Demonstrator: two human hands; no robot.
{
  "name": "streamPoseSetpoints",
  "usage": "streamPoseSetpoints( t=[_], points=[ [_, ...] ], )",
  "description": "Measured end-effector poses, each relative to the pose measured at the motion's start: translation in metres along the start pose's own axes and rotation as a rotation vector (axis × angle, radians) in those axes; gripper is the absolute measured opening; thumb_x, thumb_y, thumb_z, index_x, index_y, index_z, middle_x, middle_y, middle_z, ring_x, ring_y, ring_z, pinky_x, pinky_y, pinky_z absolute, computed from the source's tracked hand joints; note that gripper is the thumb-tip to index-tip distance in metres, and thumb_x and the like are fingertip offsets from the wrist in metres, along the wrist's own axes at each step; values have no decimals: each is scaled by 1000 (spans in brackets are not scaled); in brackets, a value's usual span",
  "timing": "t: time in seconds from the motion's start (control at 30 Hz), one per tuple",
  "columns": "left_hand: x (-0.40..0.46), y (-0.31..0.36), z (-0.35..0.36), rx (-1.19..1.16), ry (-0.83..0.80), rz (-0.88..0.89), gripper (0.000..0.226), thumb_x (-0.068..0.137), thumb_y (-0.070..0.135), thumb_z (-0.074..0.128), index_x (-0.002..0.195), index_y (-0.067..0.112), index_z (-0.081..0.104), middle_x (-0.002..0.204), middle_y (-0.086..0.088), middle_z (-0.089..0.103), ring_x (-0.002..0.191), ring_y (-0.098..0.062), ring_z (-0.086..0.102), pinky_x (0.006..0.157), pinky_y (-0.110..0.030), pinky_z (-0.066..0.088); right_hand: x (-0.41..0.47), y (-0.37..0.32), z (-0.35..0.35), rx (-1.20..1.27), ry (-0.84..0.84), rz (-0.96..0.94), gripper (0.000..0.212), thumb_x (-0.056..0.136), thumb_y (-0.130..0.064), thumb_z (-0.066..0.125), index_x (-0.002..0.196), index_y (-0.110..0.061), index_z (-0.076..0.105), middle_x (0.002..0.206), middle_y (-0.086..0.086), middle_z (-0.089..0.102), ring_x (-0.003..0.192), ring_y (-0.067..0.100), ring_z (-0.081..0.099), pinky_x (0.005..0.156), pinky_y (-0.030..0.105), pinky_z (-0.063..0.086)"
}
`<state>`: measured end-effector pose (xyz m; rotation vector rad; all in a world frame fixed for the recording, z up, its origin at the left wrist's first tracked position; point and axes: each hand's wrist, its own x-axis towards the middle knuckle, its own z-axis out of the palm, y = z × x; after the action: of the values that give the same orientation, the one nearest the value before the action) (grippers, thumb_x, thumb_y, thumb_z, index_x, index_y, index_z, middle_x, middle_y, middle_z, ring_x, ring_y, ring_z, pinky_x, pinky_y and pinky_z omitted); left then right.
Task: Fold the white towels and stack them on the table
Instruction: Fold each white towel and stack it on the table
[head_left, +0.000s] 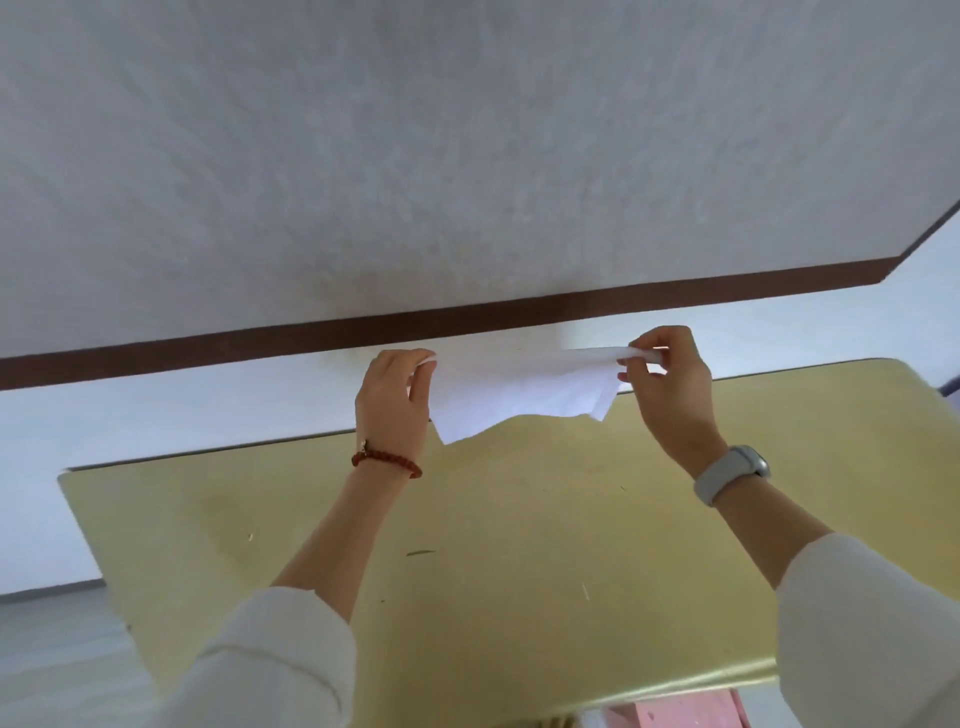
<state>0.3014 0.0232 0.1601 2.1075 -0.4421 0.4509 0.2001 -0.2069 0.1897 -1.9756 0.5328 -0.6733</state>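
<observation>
Left hand (392, 400) and right hand (670, 384) each pinch a top corner of the white towel (519, 389), held in the air above the yellow table (467, 545). Risk: the right pinch looks shallow, so a tug could slip that corner and collapse the fold.

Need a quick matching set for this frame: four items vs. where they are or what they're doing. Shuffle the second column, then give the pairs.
Column 1
1. white towel
2. red bracelet
3. grey watch
4. yellow table

Column 2
A. on the right wrist
B. held up in the air between both hands
C. on the left wrist
D. below the hands, bare top with small specks

Pairs: 1-B, 2-C, 3-A, 4-D. The left hand and the right hand each pinch one top end of the towel.
</observation>
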Motion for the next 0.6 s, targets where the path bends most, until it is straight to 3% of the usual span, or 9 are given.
streamPoseSetpoints(
  t=[0.1,0.17,0.3,0.43,0.53,0.6],
  points=[
    [-17,12,-5,20,-13,62,16,86,12,56,92,6,69,93,-8,65,82,-15,59,76,-17,44,-18,9,-22,7,-29,-21,23,86,0,52,98,-19,50,92,-8,56,92,25,62,77,40,54],
    [-42,7,-7,46,-58,90,21,86,20,55,90,7,70,92,-6,65,83,-12,58,76,-13,41,-42,30,-33,-44,-81,-17,21,84,3,54,94,-15,54,90,-5,57,89,28,62,77,35,55],
    [-114,-21,-10,107,-248,68,24,83,24,54,86,8,72,89,-6,66,84,-11,55,72,-25,49,-103,79,-46,-216,-262,-10,14,82,7,58,87,-5,62,89,2,55,80,21,59,67,7,47],
    [-184,-45,-11,232,-578,-96,10,83,8,63,88,6,72,91,-9,67,87,-25,62,76,-38,52,-166,128,-49,-311,-451,132,14,82,6,58,88,-3,66,87,1,58,80,21,59,66,6,43],
    [-215,-52,-9,259,-822,-281,16,90,12,56,98,7,69,101,-7,66,94,-22,60,83,-27,44,-204,153,-50,-360,-540,275,13,86,1,56,93,-2,66,91,5,62,86,23,58,73,19,40],
    [-226,-52,-7,245,-876,-384,17,90,13,55,99,8,68,102,-4,67,93,-19,60,79,-18,38,-218,164,-50,-420,-565,315,14,87,-3,55,97,-3,66,86,4,62,82,21,54,72,17,32]
  ],
)
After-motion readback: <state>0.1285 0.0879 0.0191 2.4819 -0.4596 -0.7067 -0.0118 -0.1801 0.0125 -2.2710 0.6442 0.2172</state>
